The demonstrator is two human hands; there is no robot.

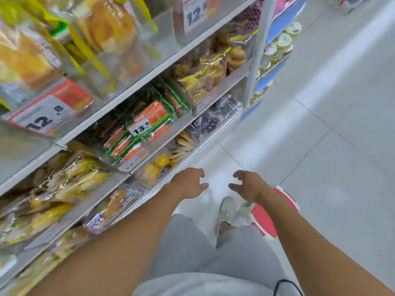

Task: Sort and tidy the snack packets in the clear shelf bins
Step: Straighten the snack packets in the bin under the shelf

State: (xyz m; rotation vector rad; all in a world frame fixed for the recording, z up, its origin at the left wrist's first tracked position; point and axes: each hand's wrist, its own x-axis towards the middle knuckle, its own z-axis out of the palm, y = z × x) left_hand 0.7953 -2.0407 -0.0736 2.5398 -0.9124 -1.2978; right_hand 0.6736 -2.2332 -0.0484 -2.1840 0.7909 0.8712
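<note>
I am looking down along a shop shelf unit that is running away on my left, and both of my hands are hanging out in front of me over the pale tiled floor. My left hand is hovering just beside the front edge of a low shelf, its fingers loosely spread and curled, gripping nothing. My right hand is floating a little apart from it, fingers likewise relaxed and holding nothing. Neither hand is touching a packet.

The snack packets are sitting in clear shelf bins on several tiers. Nearest my left hand, a clear bin is holding yellow packets and pale stick-shaped snacks. One tier up, orange-and-green packets are lying stacked at a slant behind a price tag reading 13. To the left of those, crinkled yellow packets are spilling together in a loose heap. Lower, a packet with blue lettering is lying flat in its own bin. Farther along, dark purple packets are filling a bin, and above them clear bags of pale brown snacks with yellow seals are leaning against each other. On the top tier, blurred, a price tag reading 12 is sitting in front of yellow-orange bags.

Below, I am seeing grey trousers, a pale shoe and a red-and-white object on the floor beneath my right wrist.
</note>
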